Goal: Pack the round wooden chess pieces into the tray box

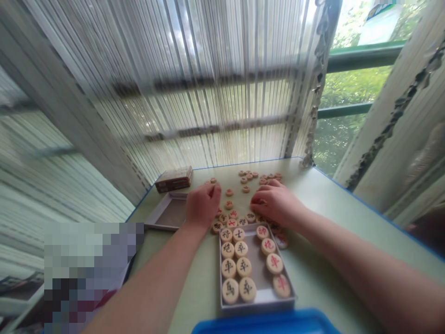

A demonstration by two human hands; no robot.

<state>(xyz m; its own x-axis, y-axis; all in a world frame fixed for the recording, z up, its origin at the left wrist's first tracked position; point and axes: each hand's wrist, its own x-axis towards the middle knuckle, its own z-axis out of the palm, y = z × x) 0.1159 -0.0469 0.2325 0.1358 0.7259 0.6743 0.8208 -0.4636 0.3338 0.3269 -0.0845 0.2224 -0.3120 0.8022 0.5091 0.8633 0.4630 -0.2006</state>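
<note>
Green tabletop (pixel 323 260): left hand (pixel 203 205) and right hand (pixel 276 202) curl over xiangqi pieces (pixel 232 223), hiding whether either grip holds one.

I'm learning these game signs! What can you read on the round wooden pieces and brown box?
"帥" red, on a pale round wooden piece
"炮" red, on another piece
"士" black, on another piece
"卒" black, on another piece
Other pieces: too blurred to read
Dark brown rectangular box: print too small

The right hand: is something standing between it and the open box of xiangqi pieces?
Only low obstacles: a few loose xiangqi pieces lie flat on the table between the right hand and the open box, just beyond the box's far edge.
</note>
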